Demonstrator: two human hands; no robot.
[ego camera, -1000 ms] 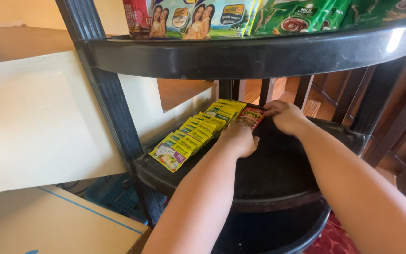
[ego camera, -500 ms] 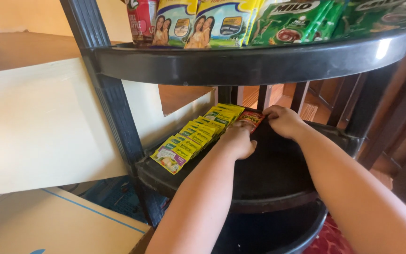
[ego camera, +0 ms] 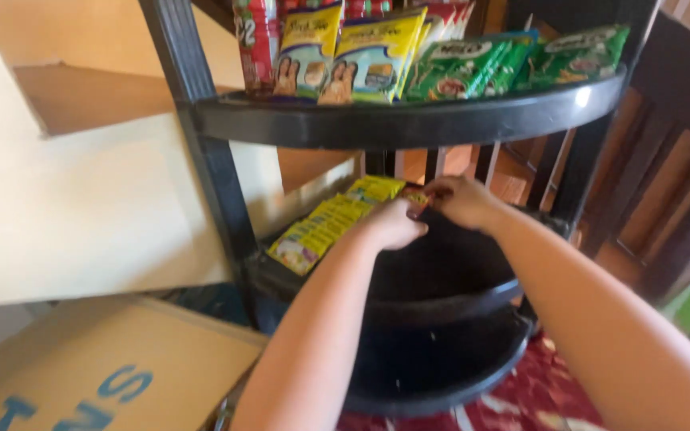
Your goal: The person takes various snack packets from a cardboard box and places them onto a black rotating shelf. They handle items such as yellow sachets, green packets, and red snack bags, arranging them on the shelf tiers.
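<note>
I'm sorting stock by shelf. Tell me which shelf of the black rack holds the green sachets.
The top shelf: green sachets stand at its right end. The middle shelf has yellow sachets; the bottom shelf shows none.

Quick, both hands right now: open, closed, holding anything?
Left hand: fingers curled at the row of yellow sachets; whether it grips one cannot be told.
Right hand: closed on a small red packet on the middle shelf.

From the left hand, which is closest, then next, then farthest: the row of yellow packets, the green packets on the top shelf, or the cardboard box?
1. Row of yellow packets: middle shelf, just beside the left hand.
2. Green packets: upright on the top shelf, above and right.
3. Cardboard box: on the floor, far down to the left.
</note>
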